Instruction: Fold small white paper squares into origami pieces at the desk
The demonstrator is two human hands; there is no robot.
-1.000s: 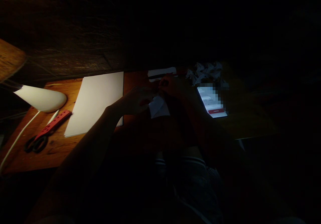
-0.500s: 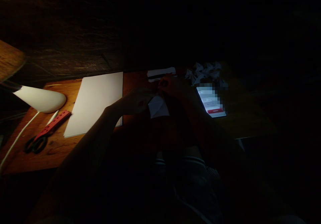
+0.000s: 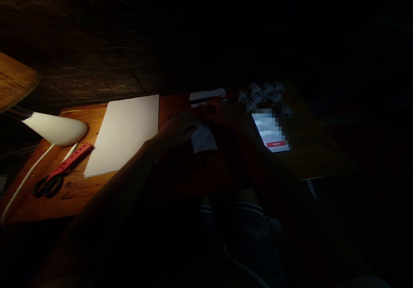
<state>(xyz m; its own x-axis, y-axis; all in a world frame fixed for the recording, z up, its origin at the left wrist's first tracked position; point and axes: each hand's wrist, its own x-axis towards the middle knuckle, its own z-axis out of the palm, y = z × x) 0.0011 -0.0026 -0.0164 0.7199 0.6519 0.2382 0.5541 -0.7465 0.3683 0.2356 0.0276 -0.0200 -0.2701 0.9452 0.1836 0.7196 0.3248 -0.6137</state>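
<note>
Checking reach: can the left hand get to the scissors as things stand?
Probably yes: the left hand grips the folded paper, but the scissors lie uncovered to its left, with only the flat paper sheets between.

Orange-brown wooden worktop (image 3: 77, 189), white paper sheet (image 3: 124, 133), small white folded paper (image 3: 203, 140), white lamp (image 3: 54, 129), scissors (image 3: 61, 170) with red blade cover and black handles, white crumpled paper (image 3: 263, 93), pale-lit phone screen (image 3: 270, 132) with red bar, dark-and-white striped clothing (image 3: 245, 212).

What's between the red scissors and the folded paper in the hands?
Head view: a stack of white sheets lies between the scissors and the folded paper, on the desk.
</note>
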